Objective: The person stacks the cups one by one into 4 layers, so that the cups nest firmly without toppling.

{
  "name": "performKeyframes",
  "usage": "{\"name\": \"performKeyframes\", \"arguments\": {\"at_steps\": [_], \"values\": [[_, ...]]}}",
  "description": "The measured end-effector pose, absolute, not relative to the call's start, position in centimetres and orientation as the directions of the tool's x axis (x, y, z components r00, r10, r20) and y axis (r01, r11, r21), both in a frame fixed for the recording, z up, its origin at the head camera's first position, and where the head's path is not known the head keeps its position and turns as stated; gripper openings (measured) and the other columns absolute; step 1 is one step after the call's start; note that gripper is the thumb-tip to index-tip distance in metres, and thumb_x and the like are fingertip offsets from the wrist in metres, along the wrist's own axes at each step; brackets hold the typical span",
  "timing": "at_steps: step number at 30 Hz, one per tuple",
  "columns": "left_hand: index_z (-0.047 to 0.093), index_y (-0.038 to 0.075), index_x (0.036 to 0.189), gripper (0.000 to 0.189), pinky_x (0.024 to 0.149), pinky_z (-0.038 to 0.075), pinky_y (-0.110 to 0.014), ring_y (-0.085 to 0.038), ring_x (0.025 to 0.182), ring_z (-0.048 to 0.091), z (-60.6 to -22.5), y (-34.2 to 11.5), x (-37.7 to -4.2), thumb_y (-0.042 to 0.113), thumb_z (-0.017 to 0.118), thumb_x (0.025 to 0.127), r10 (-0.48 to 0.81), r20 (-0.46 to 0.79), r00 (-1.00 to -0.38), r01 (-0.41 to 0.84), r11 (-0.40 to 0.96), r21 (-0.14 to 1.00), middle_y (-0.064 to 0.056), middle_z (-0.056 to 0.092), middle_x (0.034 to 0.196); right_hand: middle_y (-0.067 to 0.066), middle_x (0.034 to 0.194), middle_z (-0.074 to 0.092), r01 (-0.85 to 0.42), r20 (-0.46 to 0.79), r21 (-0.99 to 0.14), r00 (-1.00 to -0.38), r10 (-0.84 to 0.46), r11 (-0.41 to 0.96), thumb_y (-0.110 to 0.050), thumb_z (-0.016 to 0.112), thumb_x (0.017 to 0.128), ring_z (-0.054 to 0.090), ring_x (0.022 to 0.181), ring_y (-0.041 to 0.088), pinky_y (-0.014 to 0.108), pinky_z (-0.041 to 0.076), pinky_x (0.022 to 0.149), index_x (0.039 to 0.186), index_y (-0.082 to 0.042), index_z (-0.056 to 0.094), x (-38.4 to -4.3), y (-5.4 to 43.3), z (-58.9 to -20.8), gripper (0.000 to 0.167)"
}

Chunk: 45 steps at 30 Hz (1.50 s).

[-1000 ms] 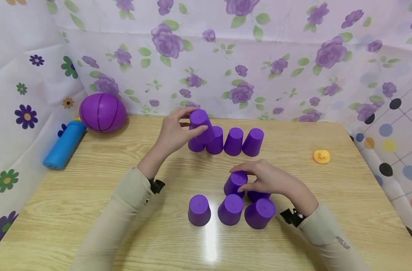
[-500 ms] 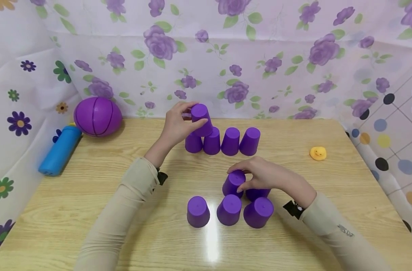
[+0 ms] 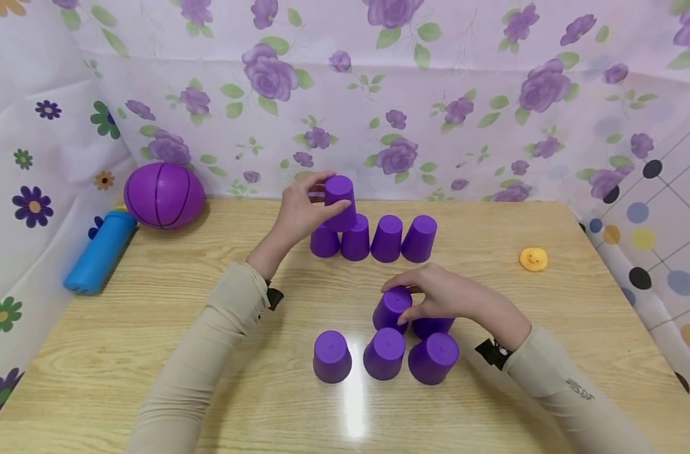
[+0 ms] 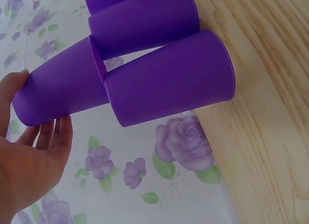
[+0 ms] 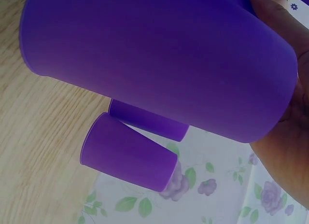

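Holds one purple cup (image 3: 338, 190) with the left hand (image 3: 298, 213) atop the four-cup row (image 3: 386, 241) at upper centre, seemingly starting tier two, and grips another cup (image 3: 391, 308) with the right hand (image 3: 440, 292) near four unstacked cups (image 3: 384, 356), likely left to add, at lower centre.

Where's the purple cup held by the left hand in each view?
Head: the purple cup is above centre, in the left hand, over the left end of the back row.
Left wrist: upper left, gripped near its closed end.
Right wrist: can't be identified.
Shared landmark: the rose-print cloth.
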State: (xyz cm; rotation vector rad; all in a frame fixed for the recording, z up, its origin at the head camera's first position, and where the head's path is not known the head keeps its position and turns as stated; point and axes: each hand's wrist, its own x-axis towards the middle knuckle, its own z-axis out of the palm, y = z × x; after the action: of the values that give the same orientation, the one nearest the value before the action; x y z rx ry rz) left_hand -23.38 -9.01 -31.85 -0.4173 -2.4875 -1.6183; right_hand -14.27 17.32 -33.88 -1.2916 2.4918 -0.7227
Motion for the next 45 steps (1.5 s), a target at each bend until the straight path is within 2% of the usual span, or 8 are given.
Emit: {"name": "performKeyframes", "arguments": {"at_steps": [9,16,23,31,35,39,43,45], "values": [[0.055,0.012,0.129,0.061,0.087,0.052,-0.034,-0.025,0.100,0.061,-31.9,-9.2,-23.0,0.026,0.079,0.075,0.166,0.257,-0.952,0.303,0.385,0.872,-0.010,0.061,0.116,0.004,0.110,0.067,-0.708,0.016,-0.515,-0.571,-0.820,0.483,-0.027,0.079,0.075,0.064,0.101,0.016,0.030,0.054,0.085,0.115,-0.005,0.064,-14.2,17.1,-33.8,0.048],[0.053,0.012,0.130,0.061,0.089,0.051,-0.036,-0.027,0.104,0.060,-31.7,-9.4,-23.0,0.028,0.078,0.076,0.169,0.236,-0.957,0.285,0.400,0.871,-0.010,0.060,0.117,0.004,0.111,0.067,-0.714,0.003,-0.503,-0.565,-0.825,0.488,-0.028,0.078,0.076,0.063,0.101,0.015,0.032,0.053,0.086,0.117,-0.006,0.063,-14.3,16.9,-33.6,0.049],[0.052,0.012,0.129,0.060,0.089,0.050,-0.036,-0.025,0.102,0.060,-32.1,-9.5,-22.9,0.029,0.078,0.076,0.180,0.250,-0.951,0.304,0.433,0.848,-0.009,0.061,0.114,0.001,0.110,0.066,-0.717,-0.004,-0.490,-0.566,-0.824,0.495,-0.027,0.077,0.076,0.062,0.100,0.011,0.029,0.053,0.086,0.117,-0.007,0.063,-14.2,16.8,-33.6,0.048],[0.040,0.010,0.137,0.079,0.099,0.042,-0.040,-0.026,0.117,0.050,-32.9,-10.0,-22.4,0.036,0.078,0.074,0.259,0.228,-0.939,0.335,0.529,0.780,-0.010,0.048,0.128,0.001,0.113,0.065,-0.728,0.018,-0.485,-0.562,-0.827,0.485,-0.028,0.075,0.079,0.062,0.102,0.012,0.029,0.052,0.087,0.119,-0.010,0.061,-13.9,16.9,-34.1,0.046],[0.033,0.011,0.142,0.086,0.102,0.039,-0.043,-0.027,0.123,0.044,-33.1,-10.3,-21.5,0.039,0.077,0.075,0.252,0.217,-0.943,0.323,0.542,0.776,-0.011,0.041,0.136,0.002,0.115,0.065,-0.747,0.060,-0.465,-0.563,-0.824,0.476,-0.029,0.072,0.083,0.061,0.105,0.014,0.030,0.052,0.088,0.121,-0.009,0.060,-13.6,17.3,-34.8,0.045],[0.029,0.013,0.145,0.089,0.107,0.033,-0.047,-0.028,0.131,0.035,-32.9,-10.8,-19.8,0.041,0.076,0.075,0.184,0.224,-0.957,0.289,0.567,0.771,-0.011,0.034,0.142,0.005,0.118,0.063,-0.761,0.102,-0.440,-0.569,-0.816,0.476,-0.027,0.070,0.084,0.060,0.107,0.017,0.027,0.053,0.086,0.122,-0.007,0.060,-13.1,17.7,-35.2,0.044],[0.029,0.017,0.145,0.087,0.110,0.028,-0.049,-0.027,0.134,0.028,-32.4,-11.4,-17.1,0.041,0.076,0.075,0.090,0.286,-0.954,0.283,0.581,0.763,-0.011,0.027,0.146,0.008,0.121,0.060,-0.787,0.135,-0.392,-0.561,-0.817,0.476,-0.025,0.068,0.086,0.060,0.107,0.019,0.028,0.053,0.085,0.124,-0.004,0.059,-12.8,18.0,-35.2,0.044],[0.034,0.016,0.142,0.082,0.109,0.029,-0.048,-0.026,0.133,0.031,-32.4,-11.8,-15.5,0.038,0.077,0.075,0.073,0.331,-0.941,0.311,0.577,0.755,-0.010,0.030,0.143,0.009,0.121,0.060,-0.799,0.151,-0.367,-0.556,-0.818,0.475,-0.025,0.067,0.087,0.060,0.107,0.021,0.030,0.053,0.085,0.125,-0.003,0.058,-12.7,18.1,-35.2,0.045]]}}
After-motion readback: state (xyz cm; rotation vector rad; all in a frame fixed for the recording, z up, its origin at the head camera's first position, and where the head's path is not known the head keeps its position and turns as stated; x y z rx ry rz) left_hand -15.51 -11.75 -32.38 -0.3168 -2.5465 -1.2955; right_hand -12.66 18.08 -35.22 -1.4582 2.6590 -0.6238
